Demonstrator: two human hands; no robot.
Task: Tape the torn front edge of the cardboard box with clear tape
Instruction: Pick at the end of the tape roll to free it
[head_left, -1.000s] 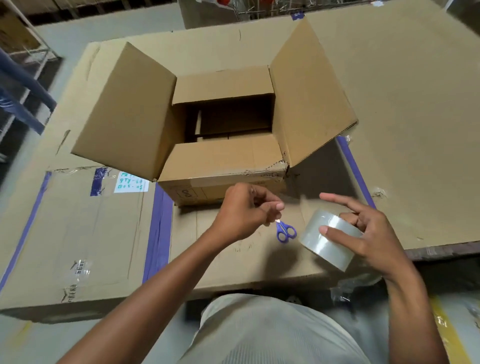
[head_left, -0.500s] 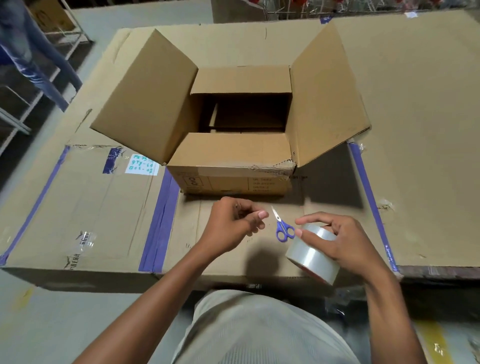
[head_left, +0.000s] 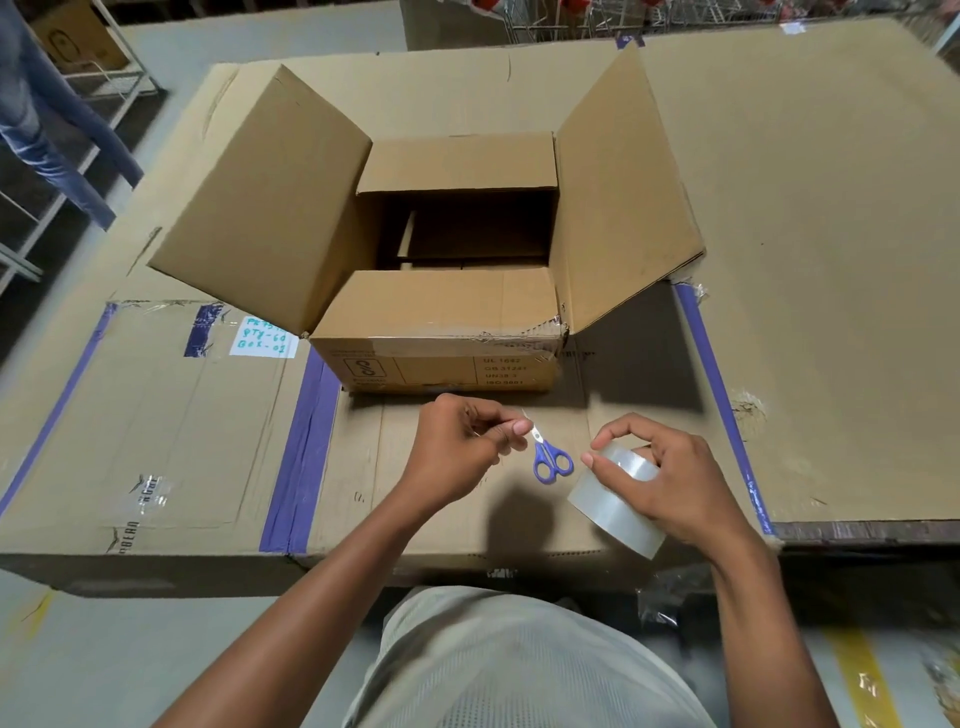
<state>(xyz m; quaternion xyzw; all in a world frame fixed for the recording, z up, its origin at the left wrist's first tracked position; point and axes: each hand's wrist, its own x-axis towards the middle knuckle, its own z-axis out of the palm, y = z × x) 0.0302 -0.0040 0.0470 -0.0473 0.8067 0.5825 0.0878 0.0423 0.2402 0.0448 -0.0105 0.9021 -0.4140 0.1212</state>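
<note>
An open cardboard box (head_left: 441, 358) stands in the middle of the work surface with its side flaps spread. Its front top edge (head_left: 519, 335) is ragged at the right, with crinkled clear tape over it. My left hand (head_left: 462, 452) hovers just in front of the box, thumb and fingers pinched together; nothing shows between them. My right hand (head_left: 670, 483) grips a roll of clear tape (head_left: 613, 504) from above, tilted, near the surface's front edge. Small blue-handled scissors (head_left: 551, 461) lie flat between my two hands, their tip beside my left thumb.
The surface is flattened cardboard sheets (head_left: 156, 441) joined with purple tape strips (head_left: 304, 452). A white handwritten label (head_left: 264, 338) sits left of the box. A large cardboard sheet (head_left: 831, 260) covers the right side. A person's blue-clad leg (head_left: 47, 130) stands at far left.
Both hands have drawn back from the box toward me. My right hand's fingers, spread a second ago, now close over the top of the tape roll. My left hand stays pinched.
</note>
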